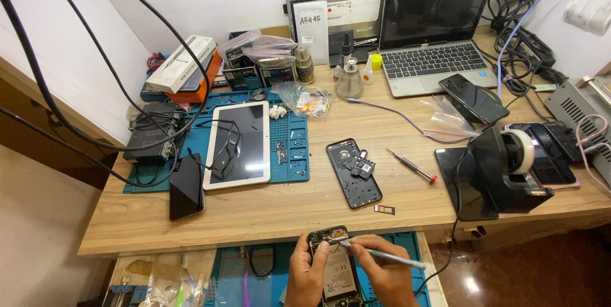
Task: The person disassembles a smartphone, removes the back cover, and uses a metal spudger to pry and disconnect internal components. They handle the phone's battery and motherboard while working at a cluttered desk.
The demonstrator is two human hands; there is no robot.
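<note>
Head view. An opened black smartphone with its back cover removed (335,265) is clasped in the grip of the left hand (307,276), below the front edge of the light wooden desk (267,211). A slim grey metal tool (382,255) is pinched in the grip of the right hand (385,276), its tip touching the phone's upper end. On the desk beyond this phone lie a black phone back shell (354,173) and a red-tipped screwdriver (412,166).
</note>
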